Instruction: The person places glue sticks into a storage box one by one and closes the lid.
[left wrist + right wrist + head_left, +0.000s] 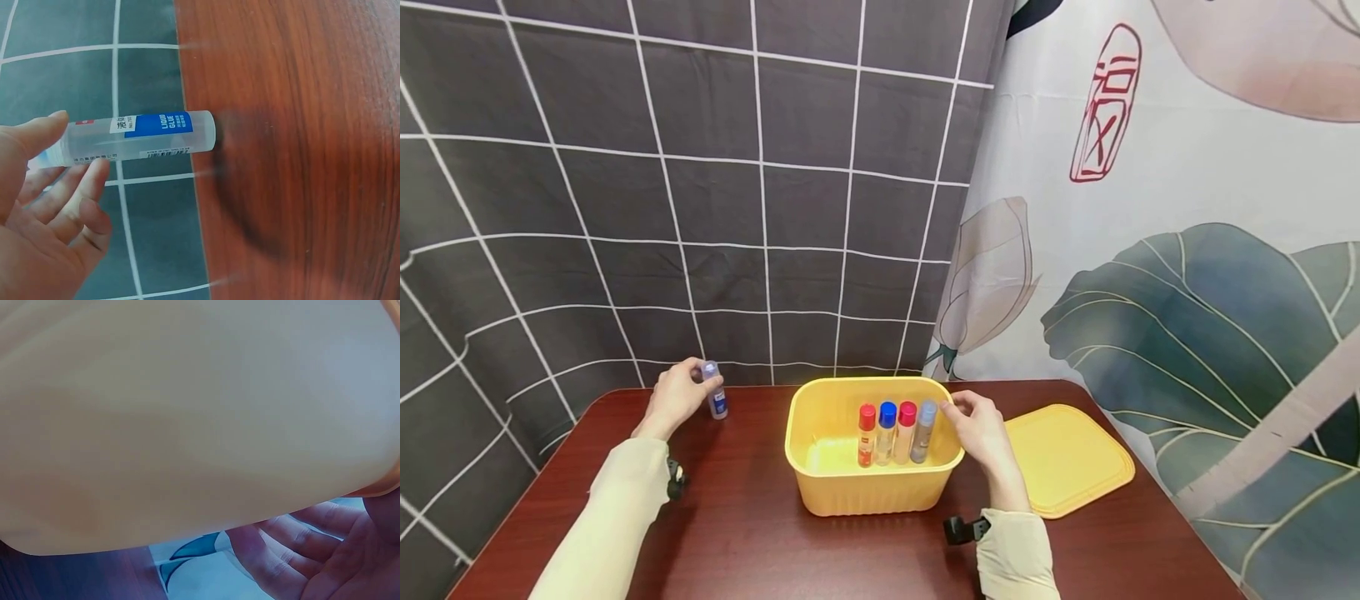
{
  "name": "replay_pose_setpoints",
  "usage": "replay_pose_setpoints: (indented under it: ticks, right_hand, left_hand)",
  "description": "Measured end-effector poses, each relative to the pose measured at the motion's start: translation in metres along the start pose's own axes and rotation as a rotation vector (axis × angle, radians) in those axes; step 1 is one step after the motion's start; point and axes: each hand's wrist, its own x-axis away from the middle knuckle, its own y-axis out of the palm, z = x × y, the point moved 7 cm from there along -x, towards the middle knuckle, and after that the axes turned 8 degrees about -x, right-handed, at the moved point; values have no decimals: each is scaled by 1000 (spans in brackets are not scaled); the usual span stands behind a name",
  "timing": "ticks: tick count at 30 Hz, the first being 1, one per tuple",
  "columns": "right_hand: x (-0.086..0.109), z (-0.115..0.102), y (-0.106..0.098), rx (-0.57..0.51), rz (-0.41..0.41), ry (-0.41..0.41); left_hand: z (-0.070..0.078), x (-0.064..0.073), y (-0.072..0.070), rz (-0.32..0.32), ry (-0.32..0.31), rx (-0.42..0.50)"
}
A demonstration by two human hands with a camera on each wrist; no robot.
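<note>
At the table's back left, my left hand [676, 395] pinches a clear liquid glue bottle [159, 131] near its cap. In the left wrist view the bottle's blue label and base show, with the thumb on one side and fingers on the other. My right hand [981, 425] grips the right rim of a yellow plastic bin [872, 493]. Inside that bin, several glue bottles stand in a row: a red-capped one [867, 433], a blue-capped one [886, 433], another with a red cap [906, 432] and a pale blue-capped one [923, 432].
A yellow lid [1071, 458] lies flat on the dark red wooden table [737, 533], right of the bin. Behind the table hangs a dark grid-patterned cloth [715, 200], and a leaf-printed cloth [1150, 317] hangs at the right.
</note>
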Motion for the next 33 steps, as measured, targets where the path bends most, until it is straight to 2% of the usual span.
replay_pose_setpoints:
  ticks: [6,14,20,27,33]
  right_hand:
    - [0,1,0,9,0,3]
    - [-1,3,0,6,-3,11]
    - [-1,2,-1,14,-3,4]
    - [-1,1,1,7,-9,7]
    - [-1,1,1,15,-7,13]
  left_hand:
    - [15,0,-10,19,28,-1]
    - [51,0,-29,74,138,14]
    - [76,2,-43,88,188,35]
    - [111,7,-58,111,271,43]
    - [145,16,-67,98,339,84]
